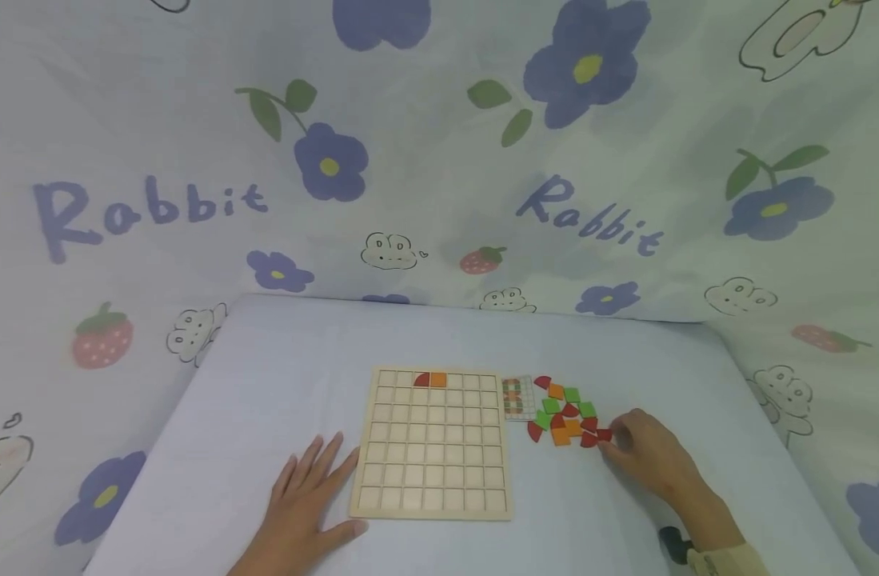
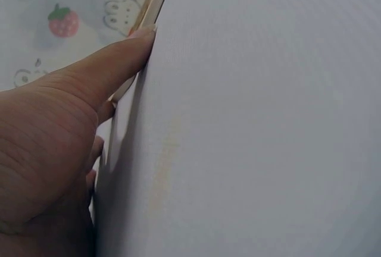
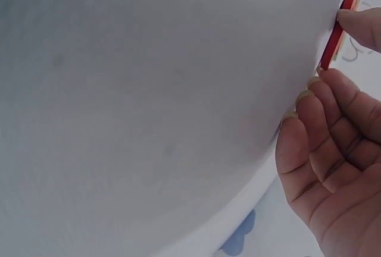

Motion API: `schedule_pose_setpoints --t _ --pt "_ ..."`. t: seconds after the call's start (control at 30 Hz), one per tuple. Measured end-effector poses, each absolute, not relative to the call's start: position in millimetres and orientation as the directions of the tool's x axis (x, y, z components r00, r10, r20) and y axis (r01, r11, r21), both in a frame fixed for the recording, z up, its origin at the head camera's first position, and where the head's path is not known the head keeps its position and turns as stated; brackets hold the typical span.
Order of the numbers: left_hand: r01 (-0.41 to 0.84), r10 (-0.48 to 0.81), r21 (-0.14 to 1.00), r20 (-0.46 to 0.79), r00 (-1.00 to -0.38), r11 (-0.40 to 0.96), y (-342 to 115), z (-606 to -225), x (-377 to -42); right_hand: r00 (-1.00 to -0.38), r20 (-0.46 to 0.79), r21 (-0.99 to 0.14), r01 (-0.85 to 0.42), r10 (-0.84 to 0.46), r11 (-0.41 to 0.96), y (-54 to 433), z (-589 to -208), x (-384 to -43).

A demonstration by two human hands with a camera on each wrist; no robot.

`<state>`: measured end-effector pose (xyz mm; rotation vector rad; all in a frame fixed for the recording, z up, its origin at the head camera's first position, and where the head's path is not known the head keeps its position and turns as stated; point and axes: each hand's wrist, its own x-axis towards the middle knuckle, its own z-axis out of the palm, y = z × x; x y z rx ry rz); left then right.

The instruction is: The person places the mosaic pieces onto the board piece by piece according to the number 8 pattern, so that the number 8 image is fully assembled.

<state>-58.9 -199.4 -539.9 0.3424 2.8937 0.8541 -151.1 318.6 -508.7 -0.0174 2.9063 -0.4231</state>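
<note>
A wooden grid board [image 1: 430, 514] lies flat on the table, with a red quarter-circle tile [image 1: 422, 380] and an orange square tile [image 1: 438, 380] side by side in its top row. My left hand [image 1: 302, 504] rests spread at the board's lower left; in the left wrist view its thumb [image 2: 128, 52] touches the wooden edge. Right of the board, my right hand [image 1: 648, 452] pinches a red tile [image 1: 605, 434] between thumb and index finger at the pile's right side. From the right wrist, this red tile [image 3: 334, 43] shows edge-on, its exact shape hidden.
Several loose green, orange and red tiles [image 1: 572, 429] lie in a pile beside the board. A small pattern card [image 1: 527, 398] sits between board and pile. Behind the white table [image 1: 288, 352] hangs a printed cloth [image 1: 425, 160] with flowers and rabbits.
</note>
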Motion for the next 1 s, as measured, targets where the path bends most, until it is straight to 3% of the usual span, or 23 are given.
schedule_pose_setpoints --t 0.57,1.0 --pt "0.222 0.248 0.528 0.022 -0.968 0.82 -198.1 -539.4 -57.7 -0.98 -0.183 -0.283 -0.024 -0.079 0.959 321.3 -504.1 -149.8" --pt "0.207 0.243 0.528 0.002 -0.97 0.823 -197.5 -537.6 -57.4 -0.981 -0.078 -0.283 -0.15 -0.178 0.947 310.2 -489.2 -149.9"
